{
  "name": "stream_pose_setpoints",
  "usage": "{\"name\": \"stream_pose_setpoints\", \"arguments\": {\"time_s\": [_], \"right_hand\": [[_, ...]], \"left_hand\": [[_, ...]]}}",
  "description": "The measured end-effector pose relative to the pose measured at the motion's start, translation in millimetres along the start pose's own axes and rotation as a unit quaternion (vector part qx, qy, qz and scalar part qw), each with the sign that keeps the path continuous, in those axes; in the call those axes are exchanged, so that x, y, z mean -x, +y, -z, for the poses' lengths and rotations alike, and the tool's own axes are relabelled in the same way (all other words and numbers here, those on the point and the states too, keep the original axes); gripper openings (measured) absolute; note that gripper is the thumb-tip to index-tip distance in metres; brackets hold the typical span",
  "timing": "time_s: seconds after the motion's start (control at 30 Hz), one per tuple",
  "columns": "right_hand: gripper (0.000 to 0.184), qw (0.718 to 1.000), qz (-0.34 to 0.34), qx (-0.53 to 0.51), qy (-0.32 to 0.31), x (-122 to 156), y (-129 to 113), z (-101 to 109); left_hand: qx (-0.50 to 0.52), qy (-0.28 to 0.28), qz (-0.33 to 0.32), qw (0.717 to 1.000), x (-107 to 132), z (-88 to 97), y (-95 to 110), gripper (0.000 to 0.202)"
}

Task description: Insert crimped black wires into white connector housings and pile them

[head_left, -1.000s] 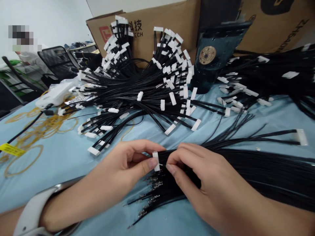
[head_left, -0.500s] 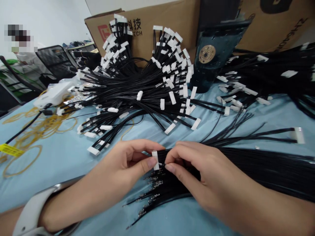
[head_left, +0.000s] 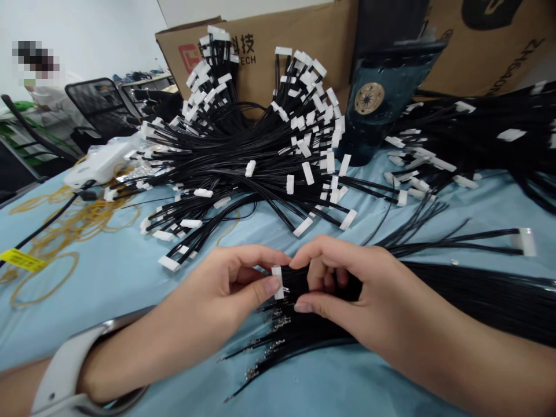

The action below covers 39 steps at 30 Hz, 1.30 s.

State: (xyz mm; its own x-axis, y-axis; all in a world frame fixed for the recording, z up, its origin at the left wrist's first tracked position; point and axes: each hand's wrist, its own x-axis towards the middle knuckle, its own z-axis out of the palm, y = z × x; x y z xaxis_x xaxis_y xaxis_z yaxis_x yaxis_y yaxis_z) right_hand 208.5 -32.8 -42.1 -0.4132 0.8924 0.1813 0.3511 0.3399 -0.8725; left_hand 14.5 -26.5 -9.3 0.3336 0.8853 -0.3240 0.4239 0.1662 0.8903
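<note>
Between thumb and fingers, my left hand [head_left: 243,281] pinches a small white connector housing [head_left: 278,284] by its left side. Just right of it, my right hand [head_left: 347,284] has its thumb and index finger spread apart, with nothing gripped between them; its index fingertip is close to the housing's top. Beneath both hands lies a bundle of black wires [head_left: 456,295], running off to the right. Bare metal terminals [head_left: 278,321] on the wire ends fan out below the housing. Whether a wire sits in the housing is hard to make out.
Behind my hands is a heap of black cables [head_left: 234,145] with white connectors. A dark tumbler [head_left: 373,110] stands right of it, before cardboard boxes [head_left: 304,35]. More cables [head_left: 486,127] lie at right. Yellow rubber bands [head_left: 82,226] and a white power strip [head_left: 104,162] are at left.
My right thumb and index finger have parted from their pinch near the housing, the index finger rising. My left hand keeps its hold. The view has shifted slightly.
</note>
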Motion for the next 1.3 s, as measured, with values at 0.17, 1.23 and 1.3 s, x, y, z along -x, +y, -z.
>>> {"name": "stream_pose_setpoints", "arguments": {"time_s": [0.17, 1.23, 1.3], "right_hand": [[0.038, 1.0, 0.006, 0.0, 0.01, -3, 1, -1], [0.023, 0.845, 0.251, 0.469, 0.058, -2, -9, 37], [0.024, 0.821, 0.268, 0.497, 0.085, -5, -8, 38]], "left_hand": [[0.005, 0.003, -0.006, 1.0, 0, -0.8, -1, 0.021], [0.085, 0.067, -0.054, 0.993, -4, 14.4, 5, 0.017], [0.087, 0.069, -0.052, 0.992, -3, 13.9, 5, 0.017]]}}
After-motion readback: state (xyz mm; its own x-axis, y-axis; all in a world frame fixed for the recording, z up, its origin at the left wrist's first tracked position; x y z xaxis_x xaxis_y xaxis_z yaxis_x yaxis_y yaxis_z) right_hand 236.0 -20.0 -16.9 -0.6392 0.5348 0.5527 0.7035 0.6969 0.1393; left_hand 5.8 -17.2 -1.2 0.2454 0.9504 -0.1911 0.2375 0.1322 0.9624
